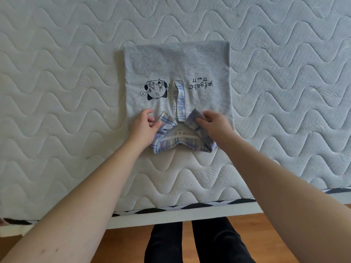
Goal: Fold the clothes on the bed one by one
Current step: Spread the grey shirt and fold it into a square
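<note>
A grey polo shirt (176, 65) lies folded into a rectangle on the mattress, front up, with its collar toward me. It has a black cartoon print, black lettering and a plaid placket. The plaid collar (180, 144) is spread at the near edge. My left hand (144, 124) pinches the left collar tip. My right hand (214, 123) pinches the right collar tip, which is turned up so its grey underside shows.
The white quilted mattress (76, 92) fills most of the view, with bare surface all around the shirt. Its near edge has a black-and-white trim (190, 205). Below are a wooden floor (275, 243) and my dark trouser legs (190, 243).
</note>
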A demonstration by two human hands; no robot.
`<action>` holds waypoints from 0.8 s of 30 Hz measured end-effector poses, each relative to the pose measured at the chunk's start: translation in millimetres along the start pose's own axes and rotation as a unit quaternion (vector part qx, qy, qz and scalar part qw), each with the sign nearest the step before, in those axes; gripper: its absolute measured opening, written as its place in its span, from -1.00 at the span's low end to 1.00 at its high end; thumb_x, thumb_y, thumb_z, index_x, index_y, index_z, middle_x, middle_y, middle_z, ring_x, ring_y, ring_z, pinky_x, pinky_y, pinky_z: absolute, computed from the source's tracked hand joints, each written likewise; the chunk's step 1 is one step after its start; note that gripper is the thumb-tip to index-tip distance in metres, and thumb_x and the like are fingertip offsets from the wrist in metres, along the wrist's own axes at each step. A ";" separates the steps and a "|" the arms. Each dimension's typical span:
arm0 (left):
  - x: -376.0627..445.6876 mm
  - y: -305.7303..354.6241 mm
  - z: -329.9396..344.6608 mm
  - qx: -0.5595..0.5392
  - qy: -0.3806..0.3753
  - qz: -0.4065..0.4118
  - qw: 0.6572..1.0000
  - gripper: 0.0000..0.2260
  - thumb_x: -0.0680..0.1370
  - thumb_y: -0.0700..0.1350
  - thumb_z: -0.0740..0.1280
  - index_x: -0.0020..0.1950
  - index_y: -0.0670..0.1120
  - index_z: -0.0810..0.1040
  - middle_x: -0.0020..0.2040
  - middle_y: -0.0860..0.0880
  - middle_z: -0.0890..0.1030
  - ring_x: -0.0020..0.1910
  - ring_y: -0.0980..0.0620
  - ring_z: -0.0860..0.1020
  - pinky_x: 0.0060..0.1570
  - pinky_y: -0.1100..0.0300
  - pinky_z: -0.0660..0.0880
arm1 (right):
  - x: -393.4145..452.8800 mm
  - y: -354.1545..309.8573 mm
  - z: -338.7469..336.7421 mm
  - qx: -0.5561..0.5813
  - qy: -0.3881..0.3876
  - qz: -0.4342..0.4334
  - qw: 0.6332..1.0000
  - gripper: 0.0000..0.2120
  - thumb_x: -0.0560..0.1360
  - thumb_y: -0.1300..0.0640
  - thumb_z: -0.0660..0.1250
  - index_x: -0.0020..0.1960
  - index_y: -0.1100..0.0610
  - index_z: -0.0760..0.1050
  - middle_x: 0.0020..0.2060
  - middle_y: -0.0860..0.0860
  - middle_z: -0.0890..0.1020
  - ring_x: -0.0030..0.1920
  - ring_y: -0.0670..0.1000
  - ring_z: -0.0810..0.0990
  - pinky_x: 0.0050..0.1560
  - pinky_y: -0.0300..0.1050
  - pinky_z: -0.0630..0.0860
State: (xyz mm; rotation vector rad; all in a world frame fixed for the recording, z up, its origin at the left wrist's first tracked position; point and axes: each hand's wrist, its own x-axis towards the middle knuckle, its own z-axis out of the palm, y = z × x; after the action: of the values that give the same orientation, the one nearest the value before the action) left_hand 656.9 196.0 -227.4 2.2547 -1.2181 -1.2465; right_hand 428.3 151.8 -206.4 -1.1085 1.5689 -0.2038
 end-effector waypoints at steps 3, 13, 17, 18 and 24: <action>9.6 1.6 -1.3 0.011 -0.079 -0.019 0.997 -0.76 0.53 -0.15 0.42 0.18 -0.15 0.54 -0.22 0.06 0.50 -0.16 0.03 0.48 -0.14 0.21 0.43 | 3.9 -5.4 10.7 -0.136 -0.054 -0.061 0.987 -0.89 0.57 0.10 0.33 0.06 0.07 0.60 -0.19 0.02 0.65 -0.20 -0.03 0.57 -0.30 -0.27 0.44; 11.8 15.4 7.0 0.052 -0.028 0.084 0.995 -0.86 0.55 -0.06 0.38 0.06 -0.07 0.51 -0.19 0.05 0.54 -0.25 0.08 0.49 -0.25 0.23 0.41 | 12.9 -0.8 29.5 -0.249 0.075 -0.116 0.959 -0.76 0.57 0.06 0.33 0.20 0.10 0.50 0.06 0.04 0.60 0.06 0.10 0.54 -0.07 -0.09 0.40; 23.8 33.8 3.4 0.092 0.019 0.128 0.987 -0.89 0.61 -0.07 0.29 0.05 -0.05 0.58 -0.04 0.04 0.63 -0.13 0.10 0.56 -0.13 0.27 0.49 | 15.5 -8.0 25.8 -0.182 0.028 -0.082 0.979 -0.79 0.58 0.01 0.31 0.12 0.11 0.54 -0.09 0.02 0.63 -0.06 0.04 0.54 -0.13 -0.09 0.43; 27.5 39.8 4.5 0.077 0.017 0.131 0.988 -0.88 0.61 -0.08 0.28 0.07 -0.06 0.58 -0.02 0.05 0.63 -0.10 0.11 0.56 -0.10 0.29 0.50 | 14.3 -9.4 24.5 -0.169 0.021 -0.085 0.982 -0.80 0.59 0.01 0.29 0.11 0.12 0.53 -0.12 0.00 0.62 -0.09 0.01 0.53 -0.16 -0.11 0.41; 52.3 73.2 23.0 0.050 -0.013 0.060 0.997 -0.64 0.60 0.10 0.28 0.28 -0.11 0.50 0.05 0.04 0.58 0.02 0.03 0.57 0.02 0.11 0.53 | 9.9 -5.5 14.2 -0.161 -0.004 -0.081 0.984 -0.87 0.60 0.00 0.28 0.04 0.06 0.48 -0.25 -0.15 0.53 -0.23 -0.19 0.45 -0.29 -0.32 0.32</action>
State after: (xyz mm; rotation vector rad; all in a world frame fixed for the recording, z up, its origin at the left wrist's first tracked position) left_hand 613.2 114.1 -226.4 2.2029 -1.4320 -1.1995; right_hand 444.1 147.6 -214.3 -1.4896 1.5387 -0.0544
